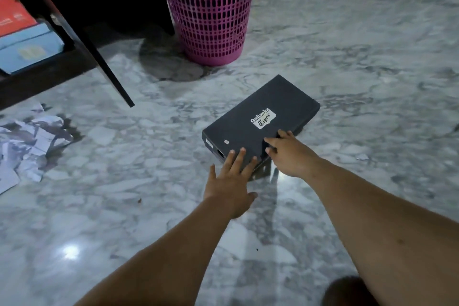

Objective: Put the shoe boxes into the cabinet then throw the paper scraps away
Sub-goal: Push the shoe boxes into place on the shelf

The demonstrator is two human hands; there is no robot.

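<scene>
A black shoe box [260, 122] with a white label on its lid lay flat on the grey marbled floor [347, 57], a little right of the scene's middle, one corner turned toward the viewer. The left hand [231, 181] was spread, its straight fingers resting on the box's near corner, and it gripped nothing. The right hand [288, 154] lay over the near right edge of the box, fingers laid on the lid and the thumb down by the side wall; whether it had truly taken hold of the box could not be told. Beyond the box, on the far side, stood a pink waste basket [213, 25] lined with a black bag. At far left a dark cabinet [37, 77] stood with its door [99, 57] swung open, and inside it an orange box [12, 15] lay on top of a light blue box [27, 49]. Crumpled paper scraps [29, 141] lay on the floor at left, just in front of the cabinet and well apart from the black shoe box.
</scene>
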